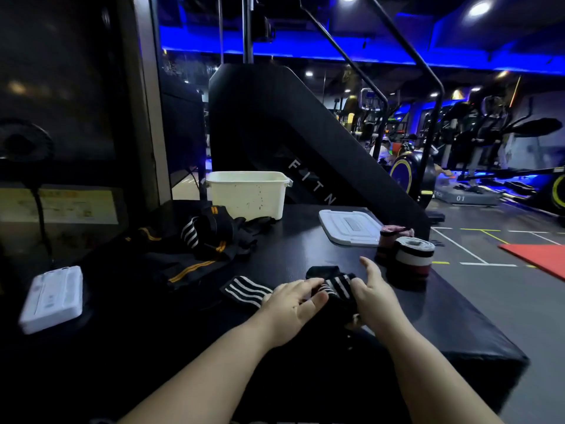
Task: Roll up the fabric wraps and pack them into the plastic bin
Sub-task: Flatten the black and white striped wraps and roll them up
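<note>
A black wrap with white stripes [336, 286] lies partly rolled on the black platform [305, 234], its loose tail [246, 290] trailing left. My left hand [290, 307] and my right hand [374, 296] both hold the rolled part between them, fingers curled on it. A cream plastic bin [247, 194] stands open at the platform's far edge. Two finished rolls sit to the right: a white, black and red one [412, 255] and a pink and black one [388, 240] behind it. A heap of unrolled black wraps with orange and white stripes [195, 243] lies to the left.
The bin's white lid [348, 226] lies flat on the platform to the right of the bin. A white device [52, 298] rests at the near left. Behind the bin rises a black stair machine [275, 133]. The platform's right edge drops to the gym floor.
</note>
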